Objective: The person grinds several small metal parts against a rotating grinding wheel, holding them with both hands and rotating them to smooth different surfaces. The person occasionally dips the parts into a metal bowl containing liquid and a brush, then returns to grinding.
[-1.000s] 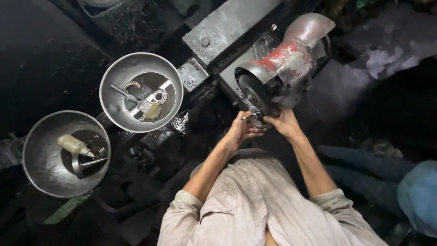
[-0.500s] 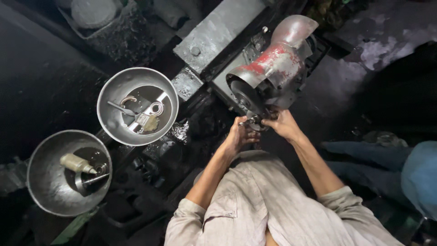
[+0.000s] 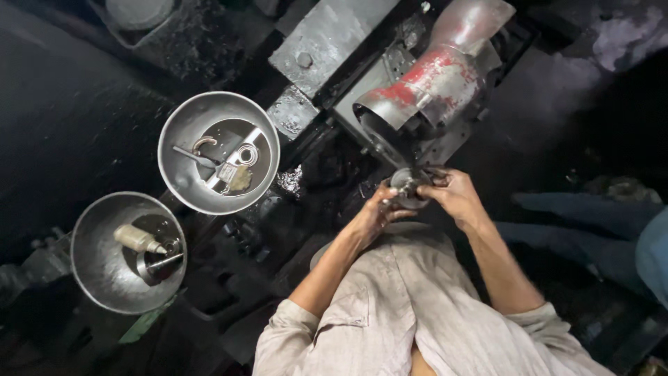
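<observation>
- Head view, looking straight down: both hands meet on a small round metal part, held just below the open mouth of a red-and-grey machine housing.
- Left hand has its fingers curled onto the near-left edge of the part; right hand closes over its right side, thumb on top (how tightly either one grips cannot be told).
- Step in hand, as I judge it: fitting or working the round part at the housing's opening. Any further move there calls for both hands keeping the part square to that opening.
- Well left of the left hand sits a steel bowl with a ring and small tools; farther left and nearer, a second steel bowl holds a small bottle.
</observation>
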### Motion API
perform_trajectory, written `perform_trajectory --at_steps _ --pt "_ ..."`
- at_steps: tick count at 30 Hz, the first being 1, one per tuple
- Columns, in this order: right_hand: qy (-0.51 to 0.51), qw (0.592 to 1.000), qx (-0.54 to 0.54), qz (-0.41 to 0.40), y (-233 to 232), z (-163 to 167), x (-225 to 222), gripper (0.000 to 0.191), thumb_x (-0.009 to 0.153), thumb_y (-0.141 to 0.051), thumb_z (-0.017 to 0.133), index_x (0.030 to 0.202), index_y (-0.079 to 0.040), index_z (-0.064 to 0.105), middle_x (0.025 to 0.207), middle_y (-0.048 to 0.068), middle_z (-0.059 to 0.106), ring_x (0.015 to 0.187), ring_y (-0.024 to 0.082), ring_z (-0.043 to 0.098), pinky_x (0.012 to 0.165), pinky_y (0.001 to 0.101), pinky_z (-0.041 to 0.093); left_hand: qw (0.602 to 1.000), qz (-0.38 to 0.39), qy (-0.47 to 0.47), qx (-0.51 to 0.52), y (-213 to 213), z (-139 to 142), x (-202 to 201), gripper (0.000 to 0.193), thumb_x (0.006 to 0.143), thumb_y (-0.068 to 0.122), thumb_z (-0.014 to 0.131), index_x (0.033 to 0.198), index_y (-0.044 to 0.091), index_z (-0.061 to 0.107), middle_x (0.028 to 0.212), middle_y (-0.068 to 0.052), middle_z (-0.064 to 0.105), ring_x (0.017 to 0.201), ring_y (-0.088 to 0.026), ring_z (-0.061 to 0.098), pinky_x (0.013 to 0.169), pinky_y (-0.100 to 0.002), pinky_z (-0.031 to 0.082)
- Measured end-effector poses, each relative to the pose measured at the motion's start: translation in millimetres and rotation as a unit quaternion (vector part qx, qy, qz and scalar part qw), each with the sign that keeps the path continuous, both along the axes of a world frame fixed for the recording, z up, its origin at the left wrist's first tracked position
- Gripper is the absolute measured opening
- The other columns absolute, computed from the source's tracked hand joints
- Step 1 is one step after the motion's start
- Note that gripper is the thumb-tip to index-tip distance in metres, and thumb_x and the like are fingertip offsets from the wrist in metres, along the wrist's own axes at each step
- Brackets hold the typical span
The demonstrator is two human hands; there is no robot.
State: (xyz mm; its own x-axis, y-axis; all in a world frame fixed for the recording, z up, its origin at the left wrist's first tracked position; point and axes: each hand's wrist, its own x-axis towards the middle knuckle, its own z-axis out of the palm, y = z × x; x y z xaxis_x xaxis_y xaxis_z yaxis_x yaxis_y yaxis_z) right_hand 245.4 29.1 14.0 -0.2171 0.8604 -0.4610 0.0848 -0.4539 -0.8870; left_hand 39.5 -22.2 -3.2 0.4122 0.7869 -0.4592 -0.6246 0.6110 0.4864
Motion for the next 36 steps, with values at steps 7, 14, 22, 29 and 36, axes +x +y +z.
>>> perform_trajectory --at_steps 7,14,22,29,36 --pt "-0.062 0.989 0.124 -0.059 -17 -2 -13 0.034 0.085 0.001 0.074 0.119 0.003 0.068 0.108 0.006 0.075 0.097 0.010 0.069 0.087 0.0272 0.056 0.990 0.002 -0.139 0.005 24 -33 8 0.058 0.090 0.037 0.056 0.136 0.001 0.054 0.130 -0.019 0.064 0.116 -0.034 0.065 0.103 -0.054 0.054" --pt "-0.088 0.987 0.134 -0.003 8 -1 -16 0.024 0.086 0.004 0.076 0.110 0.006 0.072 0.100 0.009 0.075 0.089 0.014 0.068 0.081 0.0305 0.056 0.990 -0.009 -0.139 -0.002 34 -53 1 0.064 0.091 0.052 0.052 0.125 -0.002 0.062 0.113 -0.018 0.070 0.095 -0.029 0.067 0.085 -0.043 0.057" --pt "-0.033 0.991 0.129 0.007 25 4 -28 0.029 0.082 0.004 0.076 0.110 0.005 0.070 0.100 0.010 0.075 0.088 0.016 0.070 0.081 0.0321 0.057 0.993 0.008 -0.116 0.037 40 -63 -1 0.049 0.098 0.048 0.054 0.117 0.003 0.061 0.102 -0.012 0.069 0.083 -0.020 0.062 0.073 -0.034 0.053" --pt "-0.003 0.993 0.114 -0.027 1 -8 -15 0.034 0.082 0.005 0.075 0.116 0.006 0.070 0.108 0.010 0.075 0.096 0.015 0.068 0.087 0.0300 0.054 1.000 -0.019 -0.012 -0.015 28 -58 10 0.047 0.093 0.047 0.054 0.117 0.008 0.063 0.100 -0.007 0.071 0.083 -0.016 0.065 0.069 -0.029 0.052" --pt "0.016 0.994 0.103 -0.017 7 -3 -12 0.028 0.084 0.004 0.074 0.112 0.007 0.071 0.106 0.011 0.075 0.096 0.016 0.069 0.086 0.0299 0.055 0.999 -0.020 0.024 0.016 34 -60 12 0.047 0.097 0.045 0.056 0.122 0.006 0.062 0.105 -0.006 0.071 0.086 -0.014 0.066 0.069 -0.026 0.052"
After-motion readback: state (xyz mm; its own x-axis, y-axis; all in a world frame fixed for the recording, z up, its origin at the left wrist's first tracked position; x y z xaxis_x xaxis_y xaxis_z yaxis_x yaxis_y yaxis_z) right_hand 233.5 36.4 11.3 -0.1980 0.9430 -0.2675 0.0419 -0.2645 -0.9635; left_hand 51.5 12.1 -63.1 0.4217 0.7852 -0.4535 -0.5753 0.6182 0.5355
